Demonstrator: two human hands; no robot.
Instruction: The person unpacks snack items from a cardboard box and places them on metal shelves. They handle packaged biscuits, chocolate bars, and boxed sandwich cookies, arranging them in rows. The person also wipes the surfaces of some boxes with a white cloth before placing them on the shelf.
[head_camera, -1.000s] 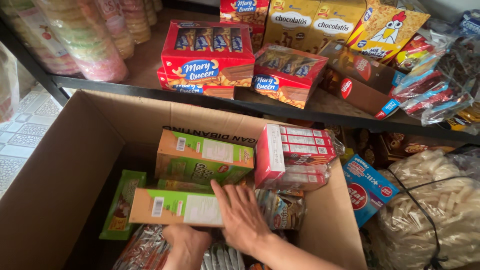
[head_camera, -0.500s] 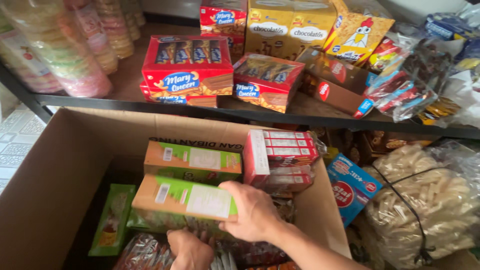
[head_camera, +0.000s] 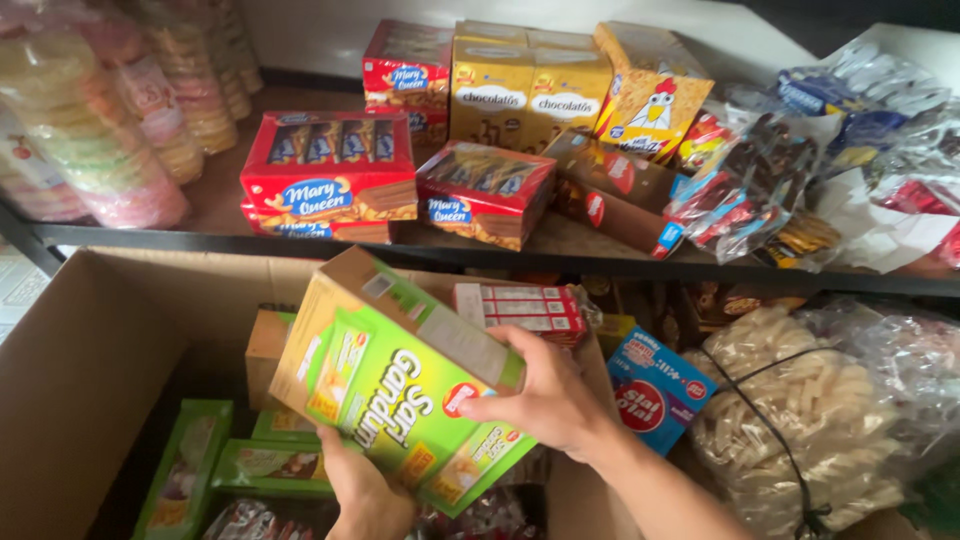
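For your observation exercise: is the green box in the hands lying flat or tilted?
Tilted. The green box slants above the cardboard carton, held by the left hand and right hand.

Both hands raised, fingers curled: left (head_camera: 365, 490) beneath, right (head_camera: 545, 400) beside.

Small grocery or snack shop, stockroom corner — dark shelf (head_camera: 560, 255) stacked with red biscuit boxes (head_camera: 325, 180), yellow chocolate boxes (head_camera: 525, 95) and bagged crackers (head_camera: 90, 130). Open cardboard carton (head_camera: 90, 370) below holds more packaged stock — clear bags of snacks (head_camera: 820, 410) beside it.
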